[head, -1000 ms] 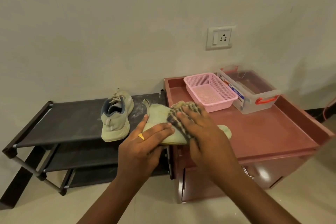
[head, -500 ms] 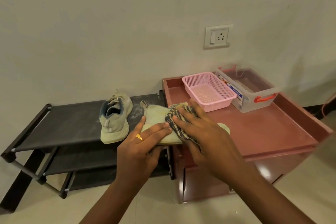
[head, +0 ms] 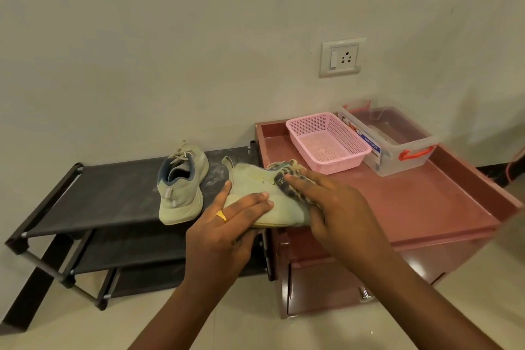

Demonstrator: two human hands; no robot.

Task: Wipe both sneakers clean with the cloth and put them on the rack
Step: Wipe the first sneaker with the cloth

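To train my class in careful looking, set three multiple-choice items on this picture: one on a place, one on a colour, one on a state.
1. Where does the loose sneaker stand?
A on the floor
B on the top shelf of the shoe rack
C in a drawer

2. What colour is the mesh basket?
A pink
B blue
C white

3. What is the right hand doing?
A hanging idle
B pointing at the wall
C pressing the checked cloth on the held sneaker

Answers:
1 B, it rests on the dark top shelf.
2 A, its plastic mesh is pink.
3 C, straight fingers lie on the cloth while the left hand grips that sneaker.
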